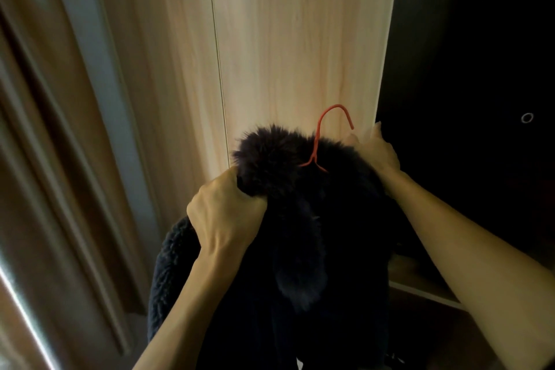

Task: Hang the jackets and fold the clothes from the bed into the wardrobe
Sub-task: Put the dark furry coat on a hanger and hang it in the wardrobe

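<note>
A dark fluffy jacket (303, 228) with a fur collar hangs on a red wire hanger (321, 135), held up in front of the wardrobe. My left hand (223, 213) grips the jacket's left shoulder with curled fingers. My right hand (375, 150) holds the jacket's right shoulder beside the hanger, fingertips pointing up near the edge of the wooden door (300, 39). The hanger's hook sticks up free above the collar.
The light wooden wardrobe door stands straight ahead. To its right the wardrobe interior (468, 69) is open and dark, with a wooden shelf (420, 282) low down. A brown curtain (45, 159) hangs at the left.
</note>
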Tool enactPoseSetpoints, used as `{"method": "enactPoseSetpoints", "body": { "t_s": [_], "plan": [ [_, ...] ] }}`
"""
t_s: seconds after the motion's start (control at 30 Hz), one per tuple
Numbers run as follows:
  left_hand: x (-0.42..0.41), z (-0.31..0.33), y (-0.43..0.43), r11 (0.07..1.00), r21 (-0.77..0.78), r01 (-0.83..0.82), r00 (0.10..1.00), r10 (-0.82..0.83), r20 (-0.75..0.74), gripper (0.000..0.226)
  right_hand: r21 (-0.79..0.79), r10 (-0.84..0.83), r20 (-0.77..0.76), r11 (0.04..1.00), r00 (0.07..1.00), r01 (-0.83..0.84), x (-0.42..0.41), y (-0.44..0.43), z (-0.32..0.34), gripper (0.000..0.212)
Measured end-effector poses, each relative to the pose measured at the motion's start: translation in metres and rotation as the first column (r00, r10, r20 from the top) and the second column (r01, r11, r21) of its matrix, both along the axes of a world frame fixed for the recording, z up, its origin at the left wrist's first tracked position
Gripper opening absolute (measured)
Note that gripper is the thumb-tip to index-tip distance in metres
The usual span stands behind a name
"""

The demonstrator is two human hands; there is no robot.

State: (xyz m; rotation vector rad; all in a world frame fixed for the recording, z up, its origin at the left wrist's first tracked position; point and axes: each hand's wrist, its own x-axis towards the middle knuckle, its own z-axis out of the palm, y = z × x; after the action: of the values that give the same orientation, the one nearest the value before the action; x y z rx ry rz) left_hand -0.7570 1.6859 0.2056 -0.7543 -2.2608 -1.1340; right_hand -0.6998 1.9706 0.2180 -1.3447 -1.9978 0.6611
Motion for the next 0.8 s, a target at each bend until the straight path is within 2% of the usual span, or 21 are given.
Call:
{"method": "enactPoseSetpoints", "body": {
  "t_s": [0.3, 0.43, 0.8],
  "plan": [
    [0.011, -0.012, -0.008, 1.0, 0.004, 0.018, 0.999, -0.018, 0.037, 0.032, 0.036, 0.019, -0.088, 0.999, 0.996, -0.016, 0.005, -0.01, -0.003, 0.084],
    [0.015, -0.017, -0.024, 0.999, 0.034, 0.023, 0.999, -0.024, 0.024, 0.038, 0.042, 0.052, -0.073, 0.998, 0.996, -0.049, 0.014, -0.03, -0.008, 0.088],
    [0.022, -0.022, -0.11, 0.998, 0.054, 0.025, 1.0, -0.025, 0.0, 0.033, 0.083, 0.114, -0.078, 0.991, 0.99, -0.108, 0.031, -0.128, -0.01, 0.086]
  ]
}}
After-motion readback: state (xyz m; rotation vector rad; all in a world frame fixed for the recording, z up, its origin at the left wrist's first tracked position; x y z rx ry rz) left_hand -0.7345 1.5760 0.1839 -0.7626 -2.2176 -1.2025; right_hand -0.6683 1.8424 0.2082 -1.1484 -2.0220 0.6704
